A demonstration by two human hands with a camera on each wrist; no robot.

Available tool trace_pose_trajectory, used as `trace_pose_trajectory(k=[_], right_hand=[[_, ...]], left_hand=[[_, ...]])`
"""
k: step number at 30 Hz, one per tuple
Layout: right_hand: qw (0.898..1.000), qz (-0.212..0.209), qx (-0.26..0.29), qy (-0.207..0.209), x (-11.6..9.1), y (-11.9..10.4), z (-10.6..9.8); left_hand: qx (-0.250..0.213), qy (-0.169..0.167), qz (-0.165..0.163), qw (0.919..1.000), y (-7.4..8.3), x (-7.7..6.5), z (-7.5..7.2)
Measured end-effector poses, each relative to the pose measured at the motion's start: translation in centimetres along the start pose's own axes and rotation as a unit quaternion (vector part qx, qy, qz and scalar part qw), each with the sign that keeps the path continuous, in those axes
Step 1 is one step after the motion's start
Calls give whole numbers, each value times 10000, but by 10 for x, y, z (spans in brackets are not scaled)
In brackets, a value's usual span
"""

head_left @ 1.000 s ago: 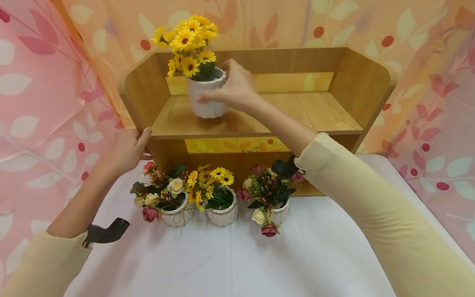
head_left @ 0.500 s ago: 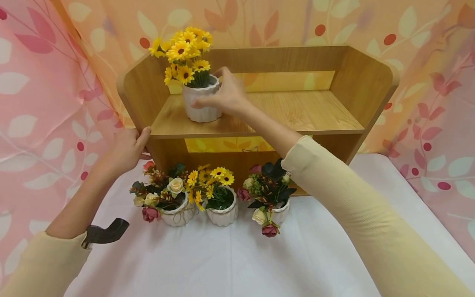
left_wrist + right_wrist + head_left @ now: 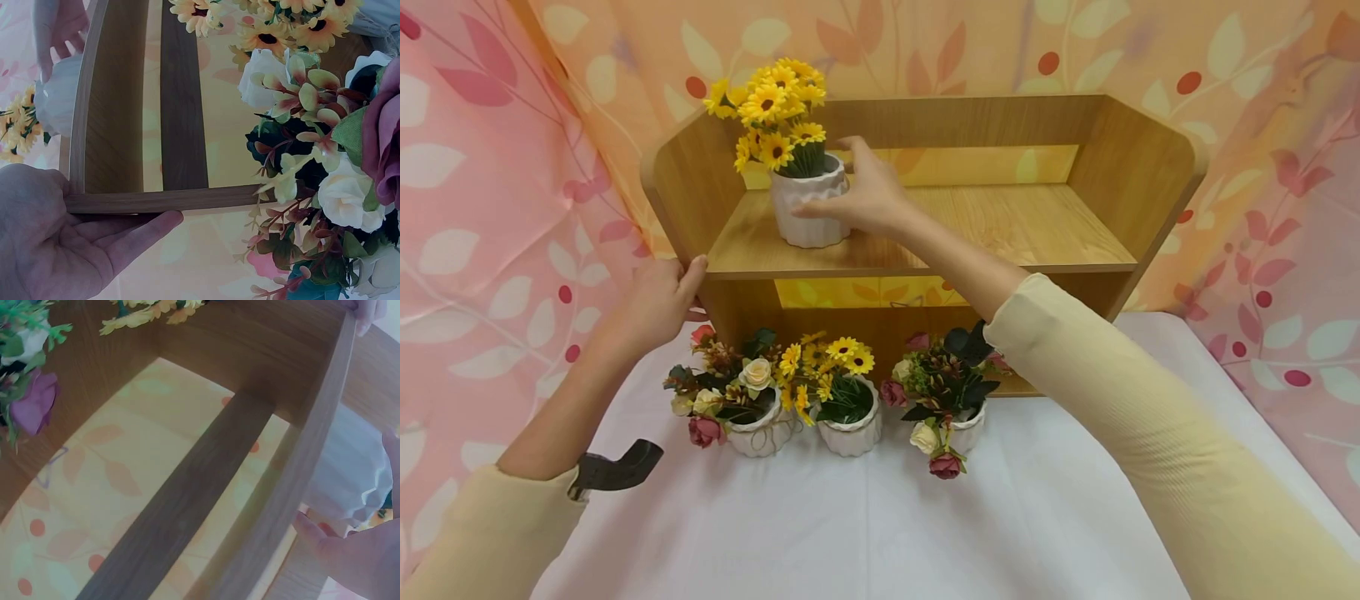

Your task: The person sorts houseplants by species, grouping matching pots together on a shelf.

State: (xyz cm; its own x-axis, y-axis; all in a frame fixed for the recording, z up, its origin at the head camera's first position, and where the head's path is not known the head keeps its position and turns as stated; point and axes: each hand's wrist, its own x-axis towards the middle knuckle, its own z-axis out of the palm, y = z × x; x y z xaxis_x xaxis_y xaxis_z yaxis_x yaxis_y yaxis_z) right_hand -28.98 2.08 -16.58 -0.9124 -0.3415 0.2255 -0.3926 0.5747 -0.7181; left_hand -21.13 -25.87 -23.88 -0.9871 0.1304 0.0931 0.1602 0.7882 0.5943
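Note:
A white ribbed flower pot (image 3: pixel 812 218) with yellow artificial sunflowers (image 3: pixel 767 112) stands upright on the left part of the upper board of a wooden shelf (image 3: pixel 1015 225). My right hand (image 3: pixel 868 196) is spread around the pot's right side, thumb in front and fingers toward the rear rim, looking loose. The pot (image 3: pixel 350 465) also shows between thumb and fingers in the right wrist view. My left hand (image 3: pixel 658 304) holds the shelf's left side panel by its front edge. In the left wrist view that hand's fingers (image 3: pixel 140 247) lie along the panel's outer face.
Three white pots stand on the white cloth (image 3: pixel 820 525) before the shelf: mixed roses (image 3: pixel 756 433) at left, yellow sunflowers (image 3: pixel 850 429) in the middle, darker roses (image 3: pixel 966 429) at right. Patterned curtains (image 3: pixel 970 50) hang behind and beside.
The sunflower pot came down and left onto the upper board, then stayed still. My right hand went with it and has since shifted slightly right. My left hand stays put.

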Motion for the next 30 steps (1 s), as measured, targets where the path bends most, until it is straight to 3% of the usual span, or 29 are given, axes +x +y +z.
trace_pose_trajectory(k=[7, 11, 19, 30], right_hand=[[9997, 153, -206, -25, -18, -8, -12], [10000, 81, -9, -25, -34, -11, -13], [9976, -374, 577, 82, -66, -12, -4], [9897, -1383, 309, 196, -107, 4, 22]], left_hand=[[-22, 42, 62, 10000, 0, 2, 1], [-22, 49, 36, 10000, 0, 2, 1], [-102, -23, -81, 9999, -1, 2, -1], [-123, -47, -100, 9999, -5, 1, -3]])
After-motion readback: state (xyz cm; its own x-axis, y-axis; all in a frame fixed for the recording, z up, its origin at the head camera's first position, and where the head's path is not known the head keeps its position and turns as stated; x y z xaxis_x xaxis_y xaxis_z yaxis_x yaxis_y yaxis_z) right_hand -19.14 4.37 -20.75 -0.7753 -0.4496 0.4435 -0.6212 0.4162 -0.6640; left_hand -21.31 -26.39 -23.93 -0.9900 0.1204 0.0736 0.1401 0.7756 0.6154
